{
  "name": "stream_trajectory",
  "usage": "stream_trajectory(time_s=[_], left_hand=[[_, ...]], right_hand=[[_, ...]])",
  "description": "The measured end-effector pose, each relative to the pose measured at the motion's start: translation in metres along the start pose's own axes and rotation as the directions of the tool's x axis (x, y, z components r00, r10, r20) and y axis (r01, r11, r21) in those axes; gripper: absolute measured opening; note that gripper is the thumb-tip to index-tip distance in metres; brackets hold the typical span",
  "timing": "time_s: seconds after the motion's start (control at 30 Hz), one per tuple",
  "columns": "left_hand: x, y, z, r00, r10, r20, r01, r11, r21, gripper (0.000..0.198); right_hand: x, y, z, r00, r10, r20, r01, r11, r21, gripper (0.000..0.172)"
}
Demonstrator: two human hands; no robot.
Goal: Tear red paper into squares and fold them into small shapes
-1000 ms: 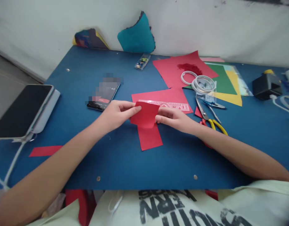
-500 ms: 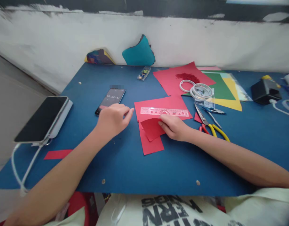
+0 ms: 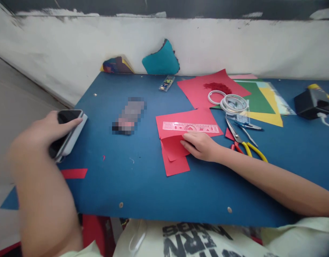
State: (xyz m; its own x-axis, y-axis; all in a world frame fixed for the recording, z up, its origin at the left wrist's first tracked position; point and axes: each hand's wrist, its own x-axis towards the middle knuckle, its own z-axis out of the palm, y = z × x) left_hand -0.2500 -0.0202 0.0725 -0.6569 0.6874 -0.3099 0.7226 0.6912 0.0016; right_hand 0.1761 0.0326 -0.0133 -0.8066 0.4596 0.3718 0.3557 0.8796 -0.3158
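Note:
My left hand (image 3: 51,132) lies over the black-screened phone (image 3: 70,116) on a white block at the table's left, its thumb across the screen to the right edge. The other fingers are mostly hidden. My right hand (image 3: 200,144) pinches a folded piece of red paper (image 3: 173,146) between thumb and fingers. This piece overlaps another red paper strip (image 3: 177,167) and a larger red sheet (image 3: 164,121). Just above the right hand, a clear ruler (image 3: 177,126) rests on the sheet.
Scissors with red and yellow handles (image 3: 250,148) lie right of my right hand, near a blue pen-like tool (image 3: 248,125). Tape rolls (image 3: 234,103) and coloured paper (image 3: 275,110) are behind. A blurred-out phone (image 3: 130,114) and red strip (image 3: 75,174) lie left.
My left hand has moved left from beside the middle phone to the phone on the white block. My right hand stays on the red paper. The view has shifted slightly.

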Motion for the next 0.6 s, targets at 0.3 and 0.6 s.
stream_trajectory(time_s=[0.3,0.6], left_hand=[[-0.004,-0.0008,0.0005,0.994,0.105,0.035,-0.105,0.994,-0.006,0.098],[0.0022,-0.0032,0.0046,0.995,0.096,0.038,-0.098,0.994,0.057,0.119]], right_hand=[[0.0001,-0.0002,0.0,1.0,-0.007,0.001,0.007,1.0,-0.02,0.024],[0.0012,-0.0012,-0.0016,1.0,-0.011,0.011,0.012,0.999,-0.032,0.024]])
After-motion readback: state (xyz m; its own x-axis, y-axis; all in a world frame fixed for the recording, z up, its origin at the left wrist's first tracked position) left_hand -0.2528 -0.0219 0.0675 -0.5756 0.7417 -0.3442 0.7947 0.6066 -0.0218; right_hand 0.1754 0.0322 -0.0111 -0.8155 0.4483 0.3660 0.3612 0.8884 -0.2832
